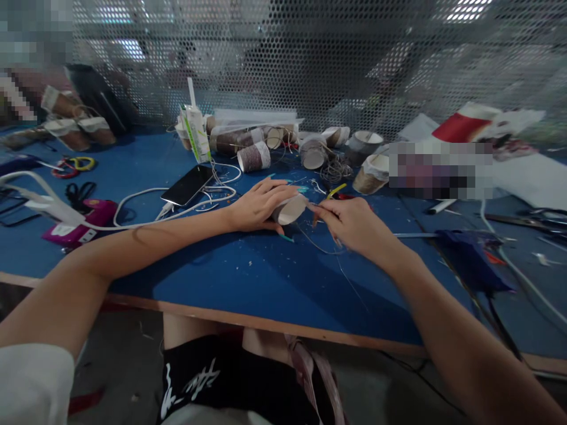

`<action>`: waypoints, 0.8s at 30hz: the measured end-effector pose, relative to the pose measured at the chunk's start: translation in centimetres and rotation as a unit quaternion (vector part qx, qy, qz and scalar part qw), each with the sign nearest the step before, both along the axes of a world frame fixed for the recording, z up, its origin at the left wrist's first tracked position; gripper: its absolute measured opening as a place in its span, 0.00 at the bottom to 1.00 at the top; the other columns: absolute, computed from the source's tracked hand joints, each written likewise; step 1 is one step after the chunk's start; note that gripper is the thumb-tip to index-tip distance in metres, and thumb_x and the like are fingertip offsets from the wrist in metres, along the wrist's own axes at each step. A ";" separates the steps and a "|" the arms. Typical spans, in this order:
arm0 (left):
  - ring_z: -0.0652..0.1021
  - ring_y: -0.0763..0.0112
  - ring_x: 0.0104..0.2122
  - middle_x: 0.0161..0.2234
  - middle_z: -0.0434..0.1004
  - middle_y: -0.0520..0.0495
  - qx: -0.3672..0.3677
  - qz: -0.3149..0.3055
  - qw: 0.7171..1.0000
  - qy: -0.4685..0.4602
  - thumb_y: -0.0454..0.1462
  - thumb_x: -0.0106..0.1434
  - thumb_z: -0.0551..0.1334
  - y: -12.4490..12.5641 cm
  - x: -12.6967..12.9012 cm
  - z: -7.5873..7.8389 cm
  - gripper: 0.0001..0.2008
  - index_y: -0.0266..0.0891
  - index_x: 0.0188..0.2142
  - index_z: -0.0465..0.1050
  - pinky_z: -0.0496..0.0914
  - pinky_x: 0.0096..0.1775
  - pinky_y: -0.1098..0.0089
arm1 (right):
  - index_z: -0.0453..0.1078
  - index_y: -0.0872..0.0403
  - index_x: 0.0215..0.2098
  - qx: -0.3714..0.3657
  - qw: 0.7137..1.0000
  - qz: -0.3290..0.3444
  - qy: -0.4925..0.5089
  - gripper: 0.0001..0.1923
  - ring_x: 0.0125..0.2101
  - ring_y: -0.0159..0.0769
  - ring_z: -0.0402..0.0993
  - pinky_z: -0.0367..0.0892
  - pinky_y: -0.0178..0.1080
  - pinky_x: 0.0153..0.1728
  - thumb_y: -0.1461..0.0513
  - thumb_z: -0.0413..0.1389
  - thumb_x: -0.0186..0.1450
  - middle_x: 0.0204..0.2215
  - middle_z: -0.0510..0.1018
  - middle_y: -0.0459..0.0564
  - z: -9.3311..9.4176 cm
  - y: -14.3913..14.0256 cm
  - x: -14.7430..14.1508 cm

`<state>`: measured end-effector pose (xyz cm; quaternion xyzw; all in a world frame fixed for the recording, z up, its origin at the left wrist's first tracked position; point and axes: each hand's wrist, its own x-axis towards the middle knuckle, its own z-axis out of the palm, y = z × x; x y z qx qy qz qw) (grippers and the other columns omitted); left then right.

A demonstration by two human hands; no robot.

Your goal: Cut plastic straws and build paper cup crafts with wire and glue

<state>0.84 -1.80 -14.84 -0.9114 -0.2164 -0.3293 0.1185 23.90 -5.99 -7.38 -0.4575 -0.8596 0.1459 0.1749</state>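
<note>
A small white paper cup (292, 210) lies on its side just above the blue table, its round end facing me. Around its left side wrap the fingers of my left hand (261, 205), which have long turquoise nails. My right hand (354, 223) is closed in a pinch at the cup's right rim; what sits between the fingertips is too small to make out. A thin cord (319, 250) curves from under the cup toward my right fingers. Just behind the right hand lies a tool with yellow handles (336, 190), partly hidden.
Behind are several cord-wrapped cups (254, 158), a tangle of cord (335, 169) and a drink carton (196, 134). A phone (188, 185) with white cables and a magenta power strip (82, 223) lie left. A blue glue gun (473, 260) lies right; perforated metal (283, 65) stands behind.
</note>
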 end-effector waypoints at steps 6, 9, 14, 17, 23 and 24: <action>0.65 0.51 0.56 0.56 0.64 0.33 -0.039 -0.030 0.999 -0.016 0.57 0.59 0.54 -0.4 0.2 0.4 0.37 0.37 0.60 0.49 0.60 0.56 0.49 | 0.64 0.55 0.28 0.119 0.992 -0.040 0.002 0.13 0.17 0.33 0.60 0.50 0.37 0.23 0.58 0.46 0.66 0.15 0.64 0.46 -1.5 -0.5 -1.7; 0.65 0.52 0.55 0.55 0.64 0.34 -0.049 -0.023 0.998 -0.032 0.52 0.59 0.56 -0.7 0.5 0.4 0.36 0.35 0.60 0.50 0.61 0.55 0.51 | 0.60 0.56 0.40 0.079 0.993 -0.037 0.083 0.10 0.18 0.32 0.61 0.53 0.36 0.23 0.59 0.50 0.63 0.17 0.63 0.42 -1.8 -1.0 -2.4; 0.65 0.52 0.54 0.54 0.64 0.36 -0.061 -0.016 0.997 -0.044 0.51 0.58 0.58 -0.8 0.9 0.3 0.35 0.36 0.59 0.51 0.61 0.55 0.51 | 0.52 0.53 0.39 0.022 0.985 0.012 0.169 0.10 0.21 0.31 0.62 0.58 0.37 0.25 0.59 0.49 0.63 0.21 0.62 0.42 -2.5 -0.8 -1.9; 0.64 0.53 0.54 0.55 0.64 0.37 -0.072 -0.007 0.996 -0.048 0.49 0.59 0.58 -0.8 1.0 0.3 0.33 0.38 0.59 0.50 0.61 0.55 0.50 | 0.52 0.51 0.38 0.004 0.978 0.087 0.187 0.13 0.26 0.33 0.66 0.63 0.38 0.27 0.56 0.52 0.63 0.28 0.65 0.46 -3.2 -0.1 -0.9; 0.64 0.53 0.55 0.54 0.64 0.34 -0.067 -0.018 0.997 -0.042 0.49 0.60 0.58 -0.6 0.9 0.5 0.33 0.36 0.59 0.51 0.62 0.55 0.50 | 0.56 0.50 0.35 0.026 0.974 0.127 0.186 0.12 0.24 0.33 0.67 0.65 0.39 0.28 0.51 0.44 0.68 0.27 0.68 0.47 -3.3 0.7 0.5; 0.64 0.53 0.55 0.55 0.64 0.33 -0.068 -0.021 0.997 -0.041 0.50 0.60 0.58 -0.6 0.8 0.5 0.34 0.36 0.59 0.51 0.62 0.55 0.50 | 0.58 0.51 0.32 0.051 0.977 0.114 0.172 0.13 0.22 0.32 0.66 0.64 0.39 0.28 0.52 0.42 0.69 0.24 0.68 0.46 -3.2 0.7 0.4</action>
